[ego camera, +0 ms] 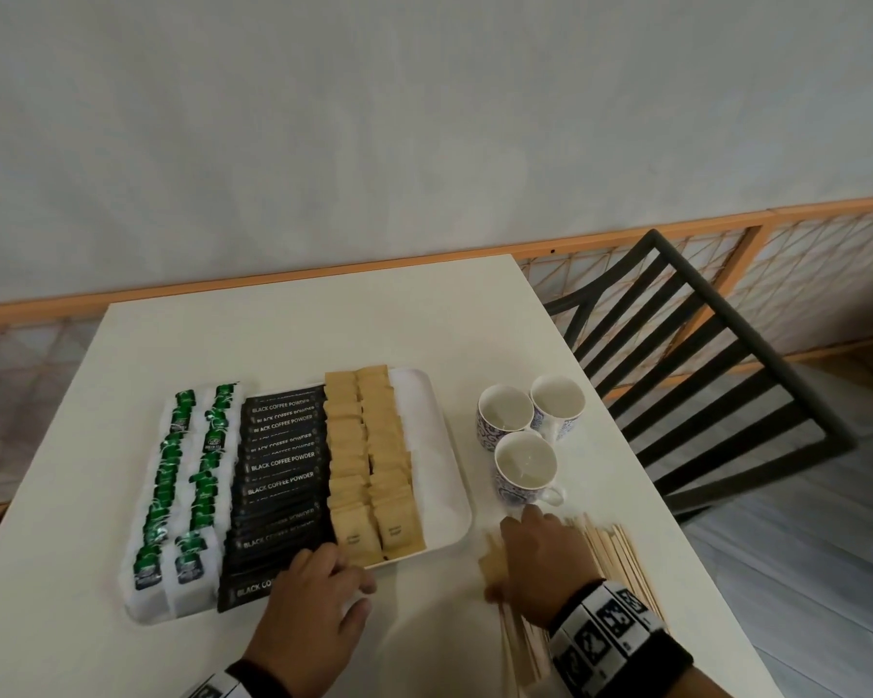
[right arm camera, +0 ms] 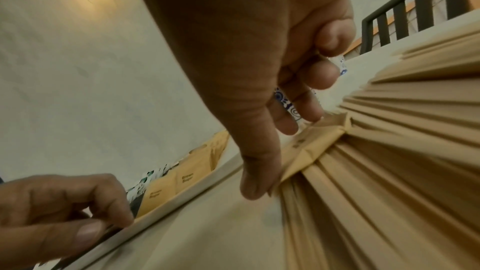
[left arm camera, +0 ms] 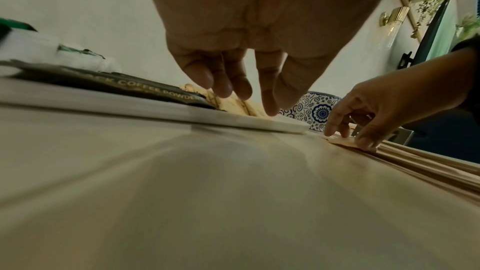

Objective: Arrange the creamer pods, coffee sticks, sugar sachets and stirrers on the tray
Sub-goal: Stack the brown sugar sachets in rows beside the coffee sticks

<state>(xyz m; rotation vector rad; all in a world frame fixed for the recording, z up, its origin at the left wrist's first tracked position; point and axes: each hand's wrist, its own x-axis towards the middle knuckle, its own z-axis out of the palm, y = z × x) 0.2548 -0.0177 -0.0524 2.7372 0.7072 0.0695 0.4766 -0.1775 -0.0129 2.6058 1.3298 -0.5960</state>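
The left hand (ego camera: 309,604) is hovering at the near rim of the white tray (ego camera: 444,430), fingers loosely curled, holding nothing. The tray is carrying green-topped creamer pods (ego camera: 180,488), black coffee sticks (ego camera: 278,483) and brown sugar sachets (ego camera: 369,460). The right hand (ego camera: 543,561) is pinching a loose brown sachet (right arm camera: 309,147) lying on the wooden stirrers (ego camera: 613,551) on the table (ego camera: 323,324), near three patterned cups (ego camera: 522,435).
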